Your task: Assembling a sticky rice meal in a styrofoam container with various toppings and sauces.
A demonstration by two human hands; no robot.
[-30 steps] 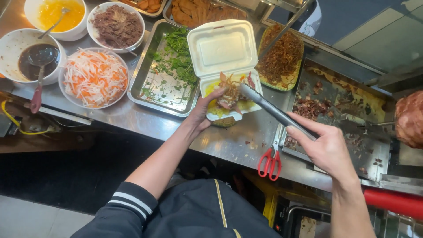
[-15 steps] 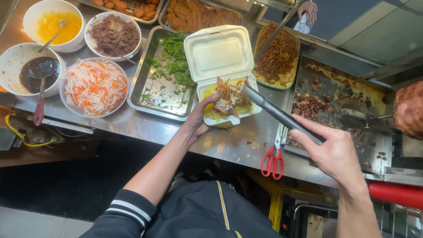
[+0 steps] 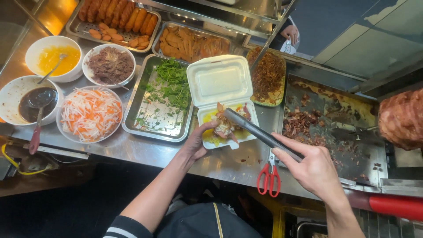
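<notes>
At frame center, the right hand (image 3: 315, 169) is gripping tongs (image 3: 260, 133) over a meat-filled foam box (image 3: 222, 99); the left hand (image 3: 197, 142) is grasping its edge.

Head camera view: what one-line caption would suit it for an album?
Left hand steadies a foam box while right hand works metal tongs over the food.

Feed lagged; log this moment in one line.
left hand: steadies foam box | right hand: tongs on meat

left hand (image 3: 196, 143): arm extended forward, fingers curled, thumb raised | right hand (image 3: 313, 169): held lower right, fingers closed in a grip, index finger laid straight
</notes>
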